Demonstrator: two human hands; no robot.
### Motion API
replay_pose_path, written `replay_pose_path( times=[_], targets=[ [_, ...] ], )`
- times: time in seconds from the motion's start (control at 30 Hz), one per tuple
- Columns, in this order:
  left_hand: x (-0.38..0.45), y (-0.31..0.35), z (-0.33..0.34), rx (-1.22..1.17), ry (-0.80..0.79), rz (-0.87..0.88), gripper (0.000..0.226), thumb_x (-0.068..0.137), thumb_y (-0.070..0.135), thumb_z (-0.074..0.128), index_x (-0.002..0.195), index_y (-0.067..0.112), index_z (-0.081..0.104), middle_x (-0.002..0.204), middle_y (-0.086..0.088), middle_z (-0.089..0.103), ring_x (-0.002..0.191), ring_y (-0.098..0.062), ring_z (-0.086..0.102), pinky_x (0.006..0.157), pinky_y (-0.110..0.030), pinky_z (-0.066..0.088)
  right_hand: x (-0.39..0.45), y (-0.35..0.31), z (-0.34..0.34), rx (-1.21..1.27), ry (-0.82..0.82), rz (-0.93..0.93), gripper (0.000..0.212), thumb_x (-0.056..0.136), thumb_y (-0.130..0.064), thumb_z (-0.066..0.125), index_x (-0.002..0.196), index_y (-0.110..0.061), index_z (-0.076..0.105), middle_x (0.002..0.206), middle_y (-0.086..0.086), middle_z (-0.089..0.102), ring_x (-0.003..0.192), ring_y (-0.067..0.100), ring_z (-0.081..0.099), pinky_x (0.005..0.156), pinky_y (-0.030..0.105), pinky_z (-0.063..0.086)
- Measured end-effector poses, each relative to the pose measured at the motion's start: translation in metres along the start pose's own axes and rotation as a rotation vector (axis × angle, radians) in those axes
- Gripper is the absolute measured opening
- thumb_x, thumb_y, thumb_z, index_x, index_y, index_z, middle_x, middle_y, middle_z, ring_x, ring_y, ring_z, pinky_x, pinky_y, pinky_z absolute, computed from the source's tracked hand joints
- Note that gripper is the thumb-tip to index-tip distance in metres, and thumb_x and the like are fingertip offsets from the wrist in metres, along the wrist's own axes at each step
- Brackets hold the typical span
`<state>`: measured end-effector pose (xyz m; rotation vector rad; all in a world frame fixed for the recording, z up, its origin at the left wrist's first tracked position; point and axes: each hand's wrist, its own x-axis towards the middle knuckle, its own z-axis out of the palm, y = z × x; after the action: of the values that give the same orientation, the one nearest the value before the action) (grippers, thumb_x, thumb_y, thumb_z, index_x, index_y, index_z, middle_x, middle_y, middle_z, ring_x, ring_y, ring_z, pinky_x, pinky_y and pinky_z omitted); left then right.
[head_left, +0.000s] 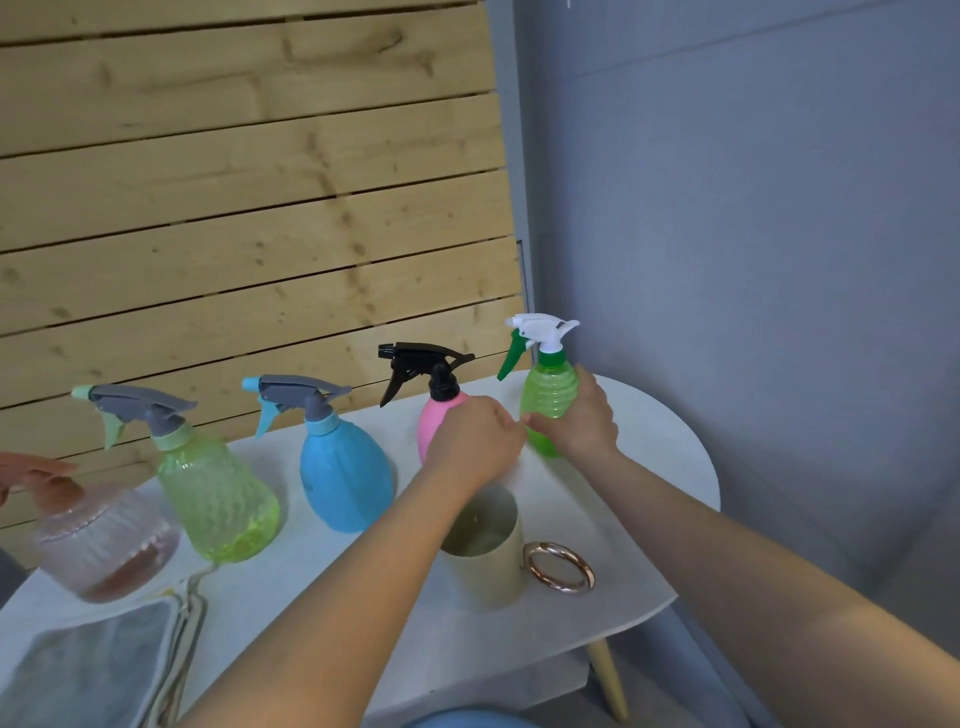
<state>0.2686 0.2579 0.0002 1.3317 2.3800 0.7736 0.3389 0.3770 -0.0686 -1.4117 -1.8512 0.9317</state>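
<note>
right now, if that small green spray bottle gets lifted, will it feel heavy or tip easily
Likely light: the small green spray bottle is slim clear plastic that the right hand wraps with one grip. The ribbed body should resist slipping. Its tall white trigger head sits over a narrow body, so it may tip if nudged, perhaps toward the pink bottle.

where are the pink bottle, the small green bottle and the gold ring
pink bottle (434, 422), head view, bare left side of its body
small green bottle (548, 387), head view, ribbed upper body
gold ring (561, 587), head view, near rim
</note>
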Motion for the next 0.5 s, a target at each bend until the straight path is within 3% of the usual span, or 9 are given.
replay_pose_path(
  times=[0.1,0.2,0.3,0.5],
  targets=[
    [0.003,0.003,0.007,-0.029,-0.010,0.010,0.020,0.092,0.016,0.053,0.103,0.006,0.067,0.107,-0.010,0.067,0.100,-0.026,0.061,0.083,-0.028,0.048,0.000,0.000,-0.002,0.040,0.046,-0.018,0.067,0.060,-0.039,0.081,0.117,-0.021,0.051,0.115,0.002,0.058,0.106,0.029,0.057,0.085,0.040,0.048],
    [0.001,0.004,0.006,-0.082,0.037,0.001,0.029,0.094,0.017,0.052,0.119,0.010,0.064,0.119,-0.004,0.064,0.109,-0.021,0.059,0.084,-0.019,0.040,-0.016,-0.002,-0.015,0.091,0.155,-0.054,0.066,0.060,-0.041,0.080,0.117,-0.022,0.053,0.117,0.003,0.055,0.111,0.029,0.051,0.088,0.040,0.046],
    [-0.010,0.009,-0.006,-0.206,0.113,0.019,0.034,0.095,0.021,0.053,0.125,0.009,0.060,0.128,-0.004,0.061,0.116,-0.019,0.056,0.095,-0.022,0.039,-0.045,-0.012,-0.035,0.189,0.231,-0.117,0.069,0.062,-0.037,0.081,0.121,-0.020,0.051,0.121,0.003,0.051,0.115,0.023,0.046,0.090,0.035,0.041],
    [-0.088,0.014,-0.048,-0.626,0.173,0.171,0.033,0.098,0.017,0.049,0.131,0.018,0.055,0.127,0.004,0.060,0.114,-0.010,0.057,0.103,-0.034,0.044,-0.133,-0.054,-0.083,0.505,-0.045,-0.125,0.064,0.056,-0.036,0.080,0.113,-0.021,0.055,0.113,0.002,0.056,0.098,0.012,0.061,0.081,0.028,0.051]
  ],
)
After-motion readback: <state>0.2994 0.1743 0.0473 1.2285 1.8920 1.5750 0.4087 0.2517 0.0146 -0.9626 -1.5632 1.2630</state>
